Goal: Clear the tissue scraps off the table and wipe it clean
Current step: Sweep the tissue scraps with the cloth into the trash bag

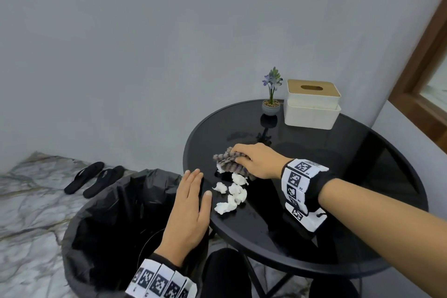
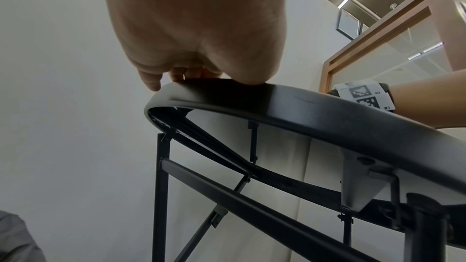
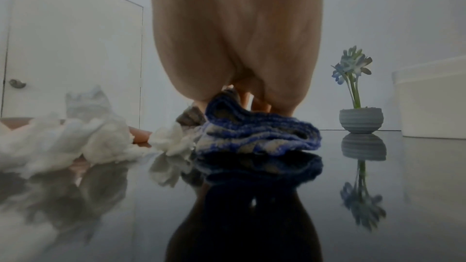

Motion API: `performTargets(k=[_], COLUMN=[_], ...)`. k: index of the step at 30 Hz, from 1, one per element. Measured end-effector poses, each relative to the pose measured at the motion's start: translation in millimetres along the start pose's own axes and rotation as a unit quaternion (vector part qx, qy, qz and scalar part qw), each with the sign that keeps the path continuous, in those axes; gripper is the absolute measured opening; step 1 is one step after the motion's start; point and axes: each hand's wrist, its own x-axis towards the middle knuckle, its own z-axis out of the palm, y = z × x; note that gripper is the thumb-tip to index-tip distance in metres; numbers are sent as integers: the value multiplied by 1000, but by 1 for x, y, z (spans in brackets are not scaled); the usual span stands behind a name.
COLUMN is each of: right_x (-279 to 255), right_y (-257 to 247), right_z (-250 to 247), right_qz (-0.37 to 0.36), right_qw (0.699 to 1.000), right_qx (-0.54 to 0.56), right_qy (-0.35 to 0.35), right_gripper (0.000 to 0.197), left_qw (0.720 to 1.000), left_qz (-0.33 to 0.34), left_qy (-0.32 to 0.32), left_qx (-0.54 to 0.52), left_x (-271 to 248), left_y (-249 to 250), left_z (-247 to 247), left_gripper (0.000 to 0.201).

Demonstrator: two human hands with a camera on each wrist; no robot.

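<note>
The tissue scraps (image 1: pixel 231 192) lie between the hands: the right hand (image 1: pixel 258 159) grips the cloth (image 1: pixel 228 158); the flat left hand (image 1: pixel 189 203) waits at the counter (image 1: pixel 350 152) edge above the bin (image 1: pixel 108 213).

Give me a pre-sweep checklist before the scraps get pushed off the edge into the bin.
1. Right hand grips the cloth: ok.
2. Cloth sits behind the tissue scraps, on the far side from the edge: ok.
3. Left hand flat and open at the table rim: ok.
4. Bin with black liner below that edge: ok.
5. Flower pot and tissue box outside the sweep path: ok.
6. Scraps hidden under the cloth: cannot tell.
</note>
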Motion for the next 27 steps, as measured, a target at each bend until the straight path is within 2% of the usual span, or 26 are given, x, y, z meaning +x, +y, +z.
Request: performTargets(k=[5, 10, 16, 20, 23, 27], right_x=[-12, -27, -45, -65, -79, -85], right_y=[3, 9, 16, 16, 13, 1], right_z=[-4, -14, -28, -24, -8, 8], right_qz=[-27, -7, 51, 85, 88, 73], right_qw=[999, 996, 986, 992, 995, 996], right_qx=[31, 79, 154, 74, -22, -55], right_qy=[-29, -42, 32, 63, 38, -3], right_gripper=[15, 16, 26, 24, 20, 23], left_qw=[1000, 1000, 1000, 1000, 1000, 1000], left_qz=[0, 1, -6, -8, -6, -11], left_qy=[1, -1, -11, -17, -16, -13], left_qx=[4, 2, -3, -7, -9, -14], left_x=[1, 0, -1, -3, -6, -11], left_y=[-1, 0, 0, 1, 1, 0], left_z=[1, 0, 1, 0, -1, -3], left_gripper=[54, 54, 55, 56, 57, 57])
